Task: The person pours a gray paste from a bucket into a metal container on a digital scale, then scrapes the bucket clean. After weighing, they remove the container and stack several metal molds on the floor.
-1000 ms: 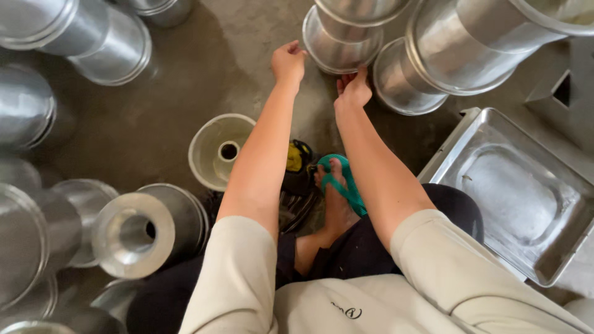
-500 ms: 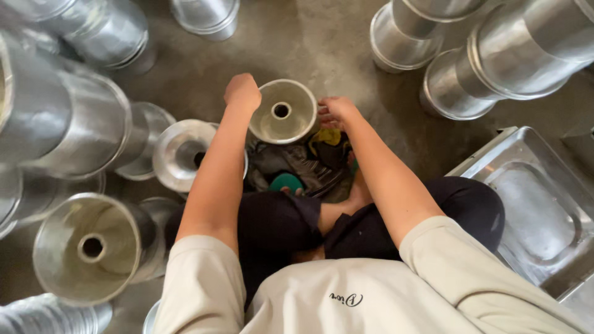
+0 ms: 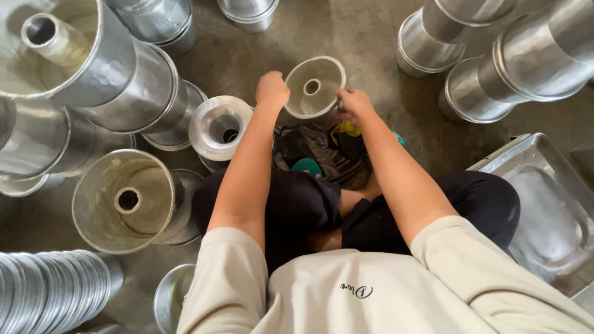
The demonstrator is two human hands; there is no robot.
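Since the frame half a second ago, the small ring-shaped metal mould (image 3: pixel 314 87) has shifted little: it stays between both hands, its open side tipped toward the camera, while the view has drifted so that the stacks at left loom larger.

Reading left to right from my remote seat: a ribbed stack of metal rims (image 3: pixel 52 284) lies at the lower left; above it I see a large tube mould (image 3: pixel 124 201) lying on its side, mouth toward me, and a taller nested stack of moulds (image 3: pixel 68 68) filling the upper left. A smaller mould (image 3: pixel 219 127) sits just beside the left forearm.

The left hand (image 3: pixel 272 91) is clenched at the left rim of the ring-shaped mould, fingers curled. The right hand (image 3: pixel 353 105) grasps the mould's right rim, fingers bent over the edge. Below the mould lies a dark cloth bundle (image 3: pixel 322 154) on the concrete floor (image 3: pixel 365 37), in front of the crossed legs.

Further right stand more stacked metal cylinders (image 3: pixel 495 55), and a rectangular metal tray (image 3: pixel 544 210) rests at the right edge.
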